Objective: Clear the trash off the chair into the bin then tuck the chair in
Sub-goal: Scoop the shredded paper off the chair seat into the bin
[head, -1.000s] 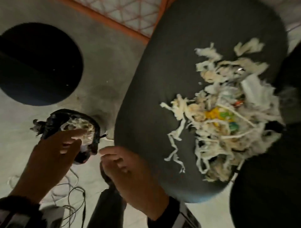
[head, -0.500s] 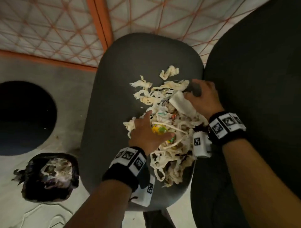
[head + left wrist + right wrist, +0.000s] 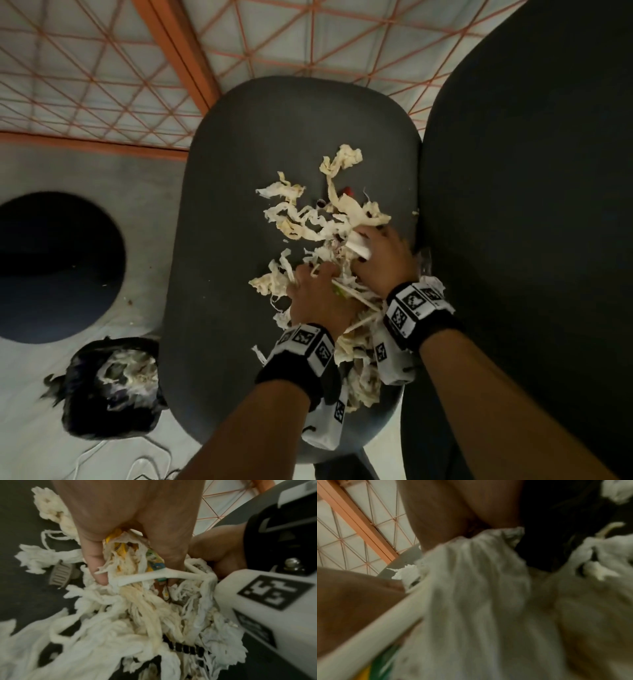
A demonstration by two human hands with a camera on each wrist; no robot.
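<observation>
Left hand: the left hand (image 3: 317, 301) sits at the near middle of the chair seat (image 3: 222, 274), its fingers (image 3: 96, 555) curled down into the trash (image 3: 308, 219), clamped on a wad of shredded paper with a yellow wrapper (image 3: 118, 545) and a white plastic stick (image 3: 145, 577) caught in it. This reads as a grab from the left side, to take as much as one handful allows.

Right hand: the right hand (image 3: 383, 260) lies just beside it, toward the seat's right edge by the backrest (image 3: 531, 240). Its fingers (image 3: 453, 513) close on a bunched white paper (image 3: 479, 574), so the two hands appear to squeeze the pile between them into one load.

Trash: the bulk lies from the near right corner of the seat to its middle; loose strips trail toward the far edge, outside either grip, and seem likely to need another pass.

Bin: the bin (image 3: 113, 387), lined in black and already holding pale scraps, stands on the floor by the seat's near left corner, within an easy swing of the arms.

Stage: clearing is partway done; tucking in has not begun.
</observation>
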